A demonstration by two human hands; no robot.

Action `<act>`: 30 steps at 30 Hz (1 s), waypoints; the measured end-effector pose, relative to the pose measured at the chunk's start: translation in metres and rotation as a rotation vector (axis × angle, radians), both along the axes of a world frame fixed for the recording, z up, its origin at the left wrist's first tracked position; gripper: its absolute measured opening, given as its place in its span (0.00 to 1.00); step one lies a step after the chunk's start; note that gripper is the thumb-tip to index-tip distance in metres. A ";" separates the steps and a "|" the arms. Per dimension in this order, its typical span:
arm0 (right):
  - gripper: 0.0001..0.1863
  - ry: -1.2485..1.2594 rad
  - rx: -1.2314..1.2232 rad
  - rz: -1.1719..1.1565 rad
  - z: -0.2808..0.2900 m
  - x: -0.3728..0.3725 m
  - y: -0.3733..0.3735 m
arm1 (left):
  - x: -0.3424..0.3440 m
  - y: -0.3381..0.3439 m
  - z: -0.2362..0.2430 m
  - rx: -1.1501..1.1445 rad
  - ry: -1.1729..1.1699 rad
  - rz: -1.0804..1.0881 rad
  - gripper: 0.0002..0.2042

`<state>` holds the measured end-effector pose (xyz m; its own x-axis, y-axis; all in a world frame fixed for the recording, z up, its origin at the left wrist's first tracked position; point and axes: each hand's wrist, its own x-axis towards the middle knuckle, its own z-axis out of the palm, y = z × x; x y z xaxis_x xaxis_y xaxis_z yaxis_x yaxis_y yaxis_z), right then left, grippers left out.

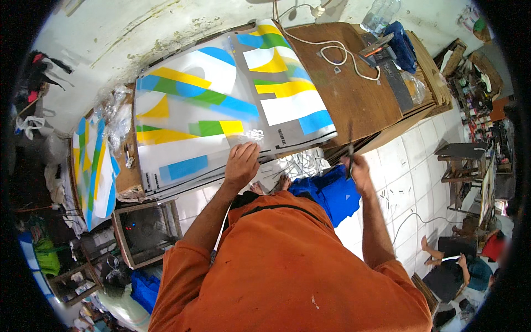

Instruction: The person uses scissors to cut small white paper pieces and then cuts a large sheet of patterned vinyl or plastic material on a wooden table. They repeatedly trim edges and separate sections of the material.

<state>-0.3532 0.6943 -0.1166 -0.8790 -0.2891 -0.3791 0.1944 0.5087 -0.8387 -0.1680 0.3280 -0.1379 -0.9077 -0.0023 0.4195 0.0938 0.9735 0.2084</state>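
Note:
A large printed plastic sheet with blue, green, yellow and white shapes lies over the workbench in front of me. My left hand rests on its near edge, palm down with the fingers lying on it. Just beyond those fingertips is a small bunch of white strips. On the right, past the sheet's corner, my right hand is closed round dark scissors, seen nearly edge-on and slightly blurred, with the narrow end pointing away from me. The scissors are apart from the sheet.
A brown wooden board extends right of the sheet, bearing a white cable and a blue cloth bag. Below are blue fabric and white scraps. A wooden-framed box stands left; people sit at lower right.

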 end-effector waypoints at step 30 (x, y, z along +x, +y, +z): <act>0.44 -0.512 -0.110 0.198 0.032 0.128 -0.148 | -0.013 -0.001 0.017 0.106 0.118 -0.102 0.13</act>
<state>-0.2256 0.5464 -0.0848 -0.5158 -0.4916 -0.7016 0.5005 0.4917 -0.7126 -0.1809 0.3266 -0.1210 -0.8499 0.0374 0.5256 0.2209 0.9308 0.2911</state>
